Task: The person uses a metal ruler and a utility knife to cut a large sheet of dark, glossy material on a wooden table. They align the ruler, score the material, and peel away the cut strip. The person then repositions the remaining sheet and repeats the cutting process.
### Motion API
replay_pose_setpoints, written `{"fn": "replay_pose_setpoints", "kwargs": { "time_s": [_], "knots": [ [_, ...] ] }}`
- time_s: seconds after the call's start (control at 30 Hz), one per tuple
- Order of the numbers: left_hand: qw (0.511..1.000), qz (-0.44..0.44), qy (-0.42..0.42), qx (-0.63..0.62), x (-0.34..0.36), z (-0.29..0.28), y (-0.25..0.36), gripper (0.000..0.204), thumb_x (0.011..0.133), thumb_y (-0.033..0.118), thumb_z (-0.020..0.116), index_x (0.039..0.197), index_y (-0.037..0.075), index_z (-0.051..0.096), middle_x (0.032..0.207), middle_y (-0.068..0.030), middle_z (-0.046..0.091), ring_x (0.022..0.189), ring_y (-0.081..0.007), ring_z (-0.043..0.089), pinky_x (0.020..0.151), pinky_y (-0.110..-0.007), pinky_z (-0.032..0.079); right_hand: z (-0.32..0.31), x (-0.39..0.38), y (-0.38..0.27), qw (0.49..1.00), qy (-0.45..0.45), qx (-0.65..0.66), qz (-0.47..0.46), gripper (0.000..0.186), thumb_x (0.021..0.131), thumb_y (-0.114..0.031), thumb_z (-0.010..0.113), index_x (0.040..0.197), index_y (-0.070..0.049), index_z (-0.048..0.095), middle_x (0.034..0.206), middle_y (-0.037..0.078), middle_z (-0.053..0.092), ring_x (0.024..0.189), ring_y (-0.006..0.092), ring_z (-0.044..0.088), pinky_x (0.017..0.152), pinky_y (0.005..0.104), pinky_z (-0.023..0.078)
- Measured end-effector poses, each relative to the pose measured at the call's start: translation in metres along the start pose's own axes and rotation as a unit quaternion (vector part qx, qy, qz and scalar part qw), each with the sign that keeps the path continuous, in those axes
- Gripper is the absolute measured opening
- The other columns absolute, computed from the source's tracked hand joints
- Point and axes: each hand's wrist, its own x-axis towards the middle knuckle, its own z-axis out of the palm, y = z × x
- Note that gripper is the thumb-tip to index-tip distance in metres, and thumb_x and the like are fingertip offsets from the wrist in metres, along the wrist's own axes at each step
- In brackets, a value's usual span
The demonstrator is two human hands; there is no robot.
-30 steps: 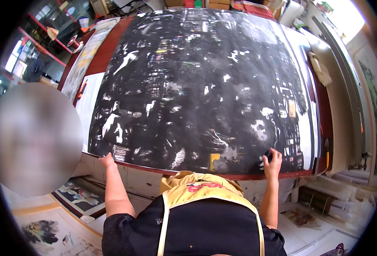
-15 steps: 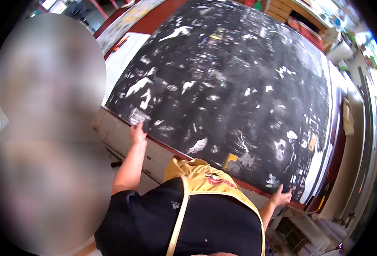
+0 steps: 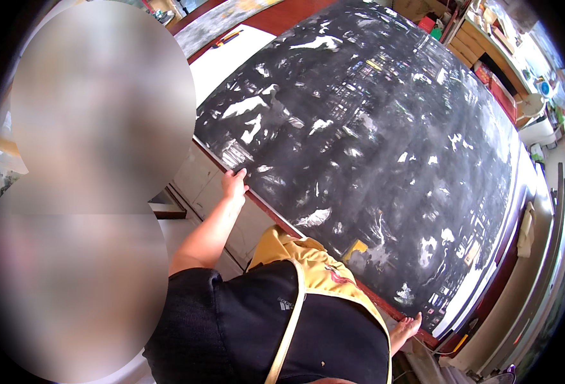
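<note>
The left hand (image 3: 234,185) is resting on the near edge of the large black sheet (image 3: 384,147), its fingers lying together on the rim. The sheet is covering most of the desk (image 3: 276,16). The right hand (image 3: 409,328) is touching the sheet's lower corner, fingers slightly apart.

- A long table (image 3: 266,19) with a reddish-brown top is seen, its near edge running beside pale cabinet fronts (image 3: 199,182).
- 1 large black sheet (image 3: 384,141), flecked with white marks, is spread flat over most of the table.
- Left of the black sheet, 1 white sheet (image 3: 231,57) is laid directly on the tabletop.
</note>
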Motion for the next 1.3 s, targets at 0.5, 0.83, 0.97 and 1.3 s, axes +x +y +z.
{"fn": "replay_pose_setpoints", "kwargs": {
  "time_s": [0.5, 0.83, 0.97, 1.3],
  "knots": [
    [0.993, 0.012, -0.076, -0.087, 0.033, -0.014, -0.019, 0.015, 0.095, 0.011, 0.07, 0.106, 0.007, 0.061, 0.101, -0.0072, 0.066, 0.089, -0.0203, 0.065, 0.064, -0.037, 0.052, 0.032, -0.067, 0.007, 0.992, -0.009, 0.058, -0.115, 0.021, 0.088, -0.013, 0.076, 0.105, -0.004, 0.066, 0.097, 0.004, 0.07, 0.074, 0.0194, 0.065, 0.065, 0.032, 0.055],
    [0.993, 0.017, -0.073, -0.089, 0.045, -0.017, -0.017, 0.018, 0.095, 0.004, 0.064, 0.112, 0.003, 0.06, 0.107, -0.0096, 0.068, 0.089, -0.0231, 0.07, 0.066, -0.041, 0.059, 0.03, -0.093, 0.008, 0.971, -0.025, -0.046, -0.233, 0.056, 0.084, 0.005, 0.062, 0.136, -0.005, 0.044, 0.123, 0.007, 0.059, 0.108, 0.0198, 0.06, 0.094, 0.0346, 0.049],
    [0.991, 0.063, -0.076, -0.087, 0.067, -0.035, -0.008, 0.015, 0.095, 0.006, 0.066, 0.109, 0.003, 0.059, 0.106, -0.0095, 0.069, 0.09, -0.0234, 0.07, 0.07, -0.04, 0.059, 0.045, -0.091, 0.028, 0.958, -0.061, -0.013, -0.279, 0.065, 0.087, 0.0, 0.068, 0.143, -0.001, 0.035, 0.124, 0.013, 0.058, 0.107, 0.0231, 0.061, 0.093, 0.0369, 0.05],
    [0.983, 0.036, -0.154, -0.089, 0.087, -0.005, -0.022, 0.021, 0.097, 0.007, 0.064, 0.114, -0.006, 0.062, 0.109, -0.0147, 0.07, 0.091, -0.0254, 0.071, 0.073, -0.038, 0.061, 0.022, -0.047, 0.023, 0.931, 0.025, -0.126, -0.341, 0.074, 0.085, -0.01, 0.077, 0.144, 0.001, 0.034, 0.096, 0.009, 0.06, 0.081, 0.0159, 0.061, 0.06, 0.0317, 0.051]
  ]
}}
